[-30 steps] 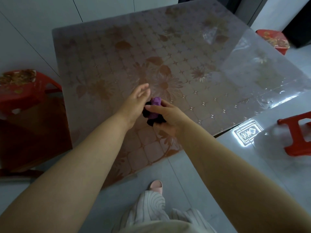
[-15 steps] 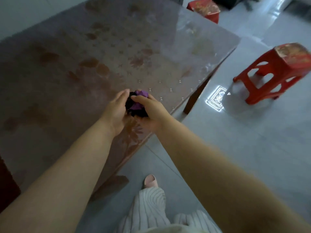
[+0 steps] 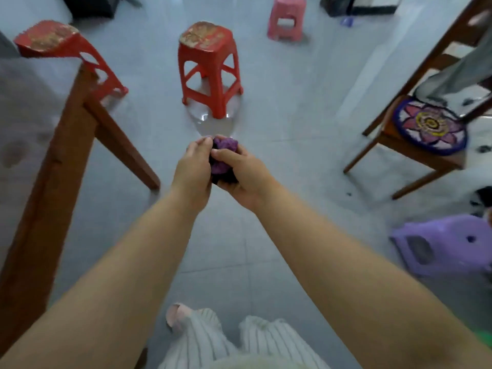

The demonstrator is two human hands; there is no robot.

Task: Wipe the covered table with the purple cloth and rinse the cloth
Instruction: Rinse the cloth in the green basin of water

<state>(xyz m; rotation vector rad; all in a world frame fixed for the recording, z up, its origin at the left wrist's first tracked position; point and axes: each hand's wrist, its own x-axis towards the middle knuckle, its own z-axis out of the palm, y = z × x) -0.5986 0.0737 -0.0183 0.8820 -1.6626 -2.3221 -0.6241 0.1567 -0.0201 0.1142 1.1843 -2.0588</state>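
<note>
The purple cloth (image 3: 223, 158) is bunched into a small ball and held in front of me over the tiled floor. My right hand (image 3: 243, 174) grips it from the right and below, thumb across the top. My left hand (image 3: 193, 169) closes on it from the left, fingers curled against the bundle. The covered table (image 3: 24, 107) now lies at the left edge of the view, with its wooden frame and one leg showing.
Two red plastic stools (image 3: 210, 67) stand ahead, one beside the table corner (image 3: 66, 51). A pink stool (image 3: 286, 18) is farther back. A wooden chair with a flower cushion (image 3: 428, 126) stands at right, a purple stool (image 3: 447, 243) lies near right.
The view has swung right, away from the tabletop toward the open floor. Both hands kept the balled cloth and carried it off the table; the left hand closed more around it.
</note>
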